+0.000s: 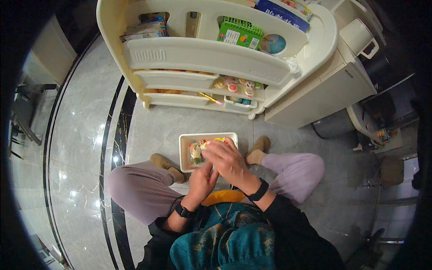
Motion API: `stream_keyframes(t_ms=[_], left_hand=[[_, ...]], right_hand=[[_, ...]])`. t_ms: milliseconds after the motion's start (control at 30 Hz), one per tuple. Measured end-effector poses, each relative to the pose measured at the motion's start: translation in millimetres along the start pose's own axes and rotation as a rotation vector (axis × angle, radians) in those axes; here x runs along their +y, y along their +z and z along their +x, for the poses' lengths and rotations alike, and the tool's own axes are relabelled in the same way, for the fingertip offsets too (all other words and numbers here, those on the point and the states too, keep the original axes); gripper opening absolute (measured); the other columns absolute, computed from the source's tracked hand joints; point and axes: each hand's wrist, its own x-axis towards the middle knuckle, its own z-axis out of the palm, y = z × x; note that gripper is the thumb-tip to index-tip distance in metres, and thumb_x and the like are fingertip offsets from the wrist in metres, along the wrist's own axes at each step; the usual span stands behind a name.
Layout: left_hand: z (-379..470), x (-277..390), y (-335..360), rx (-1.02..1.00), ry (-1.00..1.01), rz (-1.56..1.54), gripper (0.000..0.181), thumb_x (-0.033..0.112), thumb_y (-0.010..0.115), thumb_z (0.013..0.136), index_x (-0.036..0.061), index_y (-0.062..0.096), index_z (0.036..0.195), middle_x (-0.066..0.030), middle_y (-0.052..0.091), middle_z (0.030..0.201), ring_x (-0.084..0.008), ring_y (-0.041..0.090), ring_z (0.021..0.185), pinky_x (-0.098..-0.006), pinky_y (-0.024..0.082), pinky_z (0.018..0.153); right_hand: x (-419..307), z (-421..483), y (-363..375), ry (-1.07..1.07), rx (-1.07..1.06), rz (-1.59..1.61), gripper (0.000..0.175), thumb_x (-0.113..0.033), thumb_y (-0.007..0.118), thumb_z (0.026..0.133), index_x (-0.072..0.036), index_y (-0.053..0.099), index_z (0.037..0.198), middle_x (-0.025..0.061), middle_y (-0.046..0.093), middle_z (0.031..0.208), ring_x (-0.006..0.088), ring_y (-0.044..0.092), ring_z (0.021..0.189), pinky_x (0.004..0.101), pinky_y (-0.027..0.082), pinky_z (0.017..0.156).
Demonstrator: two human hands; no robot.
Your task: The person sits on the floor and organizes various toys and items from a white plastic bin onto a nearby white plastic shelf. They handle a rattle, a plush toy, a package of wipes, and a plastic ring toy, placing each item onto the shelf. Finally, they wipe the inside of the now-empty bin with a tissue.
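A white plastic bin (182, 153) stands on the floor between my feet, holding small colourful toys, one of them green and cream (196, 154). My right hand (225, 158) is over the bin's right part, its fingers bent and somewhat blurred. Just below it, at the bin's near rim, is my left hand (201, 182), its fingers close under the right one. Whether either hand holds something small cannot be made out. Both wrists wear black bands. The bin's near right corner is hidden by my hands.
Beyond the bin stands a cream plastic bookshelf (202, 55) with books, a green spiral-bound book (240, 35), drawers and small toy figures (249, 87). A cabinet (320, 91) adjoins it on the right. My bent legs flank the bin, and an orange rounded thing (224, 197) lies near my lap.
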Motion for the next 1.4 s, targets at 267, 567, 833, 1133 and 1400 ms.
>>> stream_keyframes(t_ms=[267, 567, 833, 1133, 1400], left_hand=[[0.9, 16.5, -7.0, 0.038, 0.03, 0.144, 0.028, 0.031, 0.066, 0.093, 0.0053, 0.057, 0.086, -0.0205, 0.061, 0.07, -0.0432, 0.061, 0.069, -0.05, 0.046, 0.056], [-5.0, 2.2, -8.6, 0.021, 0.061, 0.21, 0.022, 0.03, 0.068, 0.09, 0.0081, 0.063, 0.092, -0.018, 0.067, 0.077, -0.0406, 0.065, 0.07, -0.0506, 0.049, 0.058], [0.7, 15.6, -4.7, 0.026, 0.069, 0.215, 0.026, 0.033, 0.069, 0.09, 0.0083, 0.063, 0.092, -0.0166, 0.067, 0.076, -0.0402, 0.065, 0.07, -0.0502, 0.049, 0.056], [-1.1, 15.6, -6.0, 0.041, 0.028, 0.112, 0.023, 0.026, 0.07, 0.091, 0.0043, 0.063, 0.089, -0.0202, 0.06, 0.069, -0.0423, 0.06, 0.067, -0.0437, 0.047, 0.056], [2.2, -3.8, -2.6, 0.025, -0.086, -0.192, 0.026, 0.026, 0.068, 0.095, 0.0002, 0.065, 0.095, -0.0069, 0.061, 0.07, -0.0191, 0.057, 0.062, -0.0335, 0.045, 0.056]], right_hand=[[17.8, 3.7, -3.6, 0.412, 0.085, 0.107, 0.031, 0.002, 0.061, 0.087, -0.001, 0.062, 0.119, 0.0164, 0.064, 0.115, 0.0365, 0.064, 0.105, 0.0412, 0.054, 0.088], [-1.1, -4.9, 7.3, -0.105, -0.091, 0.107, 0.029, -0.012, 0.056, 0.087, -0.003, 0.067, 0.112, 0.0147, 0.067, 0.111, 0.0314, 0.061, 0.116, 0.0443, 0.044, 0.106], [15.8, 0.7, -4.0, 0.257, -0.034, 0.194, 0.035, 0.001, 0.062, 0.081, -0.004, 0.064, 0.116, 0.0156, 0.067, 0.11, 0.033, 0.063, 0.105, 0.0415, 0.051, 0.093], [27.1, -17.9, -23.8, 0.477, 0.108, 0.276, 0.029, 0.0, 0.06, 0.09, -0.004, 0.064, 0.118, 0.0174, 0.068, 0.108, 0.0359, 0.068, 0.098, 0.0384, 0.054, 0.081], [13.7, -30.9, -17.8, 0.394, 0.178, 0.201, 0.034, 0.006, 0.064, 0.083, -0.004, 0.068, 0.114, 0.0164, 0.068, 0.118, 0.0326, 0.065, 0.113, 0.0376, 0.054, 0.091]])
